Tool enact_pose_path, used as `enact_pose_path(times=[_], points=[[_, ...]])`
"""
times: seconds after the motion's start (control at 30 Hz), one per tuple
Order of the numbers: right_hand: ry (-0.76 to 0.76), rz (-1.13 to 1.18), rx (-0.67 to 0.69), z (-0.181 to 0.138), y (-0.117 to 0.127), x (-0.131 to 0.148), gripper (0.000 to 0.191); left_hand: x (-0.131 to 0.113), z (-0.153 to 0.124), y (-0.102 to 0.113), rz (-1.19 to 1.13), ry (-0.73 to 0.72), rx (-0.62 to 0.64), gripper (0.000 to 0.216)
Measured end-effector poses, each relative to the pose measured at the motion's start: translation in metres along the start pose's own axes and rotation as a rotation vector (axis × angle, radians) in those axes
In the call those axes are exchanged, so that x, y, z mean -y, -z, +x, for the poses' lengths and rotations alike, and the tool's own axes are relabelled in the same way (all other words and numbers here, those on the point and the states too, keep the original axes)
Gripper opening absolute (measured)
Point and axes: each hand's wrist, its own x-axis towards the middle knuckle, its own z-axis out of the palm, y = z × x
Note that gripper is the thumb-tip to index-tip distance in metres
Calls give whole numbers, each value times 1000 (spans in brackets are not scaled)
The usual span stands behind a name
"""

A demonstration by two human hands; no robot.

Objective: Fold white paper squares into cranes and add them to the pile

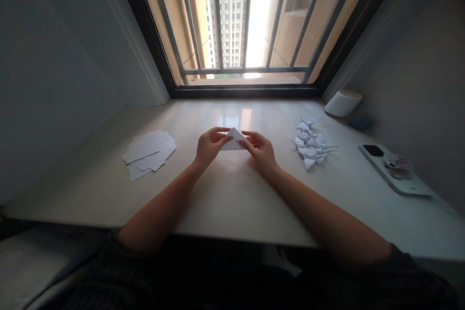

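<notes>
A white sheet of paper (234, 141), folded into a triangle with its point toward the window, is held between my two hands just over the white tabletop. My left hand (212, 144) pinches its left side, thumb on the near face and fingers behind. On the right side my right hand (259, 147) grips it the same way, its thumb pressed on the near face. Behind the paper, parts of the fingers are hidden. To the left lies a loose stack of white paper sheets (150, 150). Several folded white paper figures (310, 143) sit in a heap to the right.
The white tabletop (232, 203) reaches to a barred window (240, 24) at the back. A white rounded container (343, 102) stands at the back right corner by the wall. Near the right edge lies a phone (392, 169) with a round attachment on it.
</notes>
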Motion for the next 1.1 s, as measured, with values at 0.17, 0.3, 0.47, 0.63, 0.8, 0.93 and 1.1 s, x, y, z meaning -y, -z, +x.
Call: enact_pose_path(times=[0.17,0.3,0.47,0.63,0.8,0.93,1.1], points=[[20,68,-14,-2,-2,-1,38,3,-2,-2,41,-28,-2,38],[45,8,-21,-2,-2,-1,36,4,-2,-3,51,-30,-28,37],[66,-46,-45,-2,-1,-3,35,3,-3,-4,53,-38,-43,35],[80,-61,-55,-4,-1,-2,35,3,-3,-7,15,-59,-69,32],[115,-64,-55,-4,-1,-1,33,1,-4,-8,23,-74,-87,32],[152,-76,-53,-4,-1,-2,29,0,-5,-9,31,-73,-93,32],[155,-84,-61,-3,0,-2,26,0,-4,-7,26,-62,-63,32]])
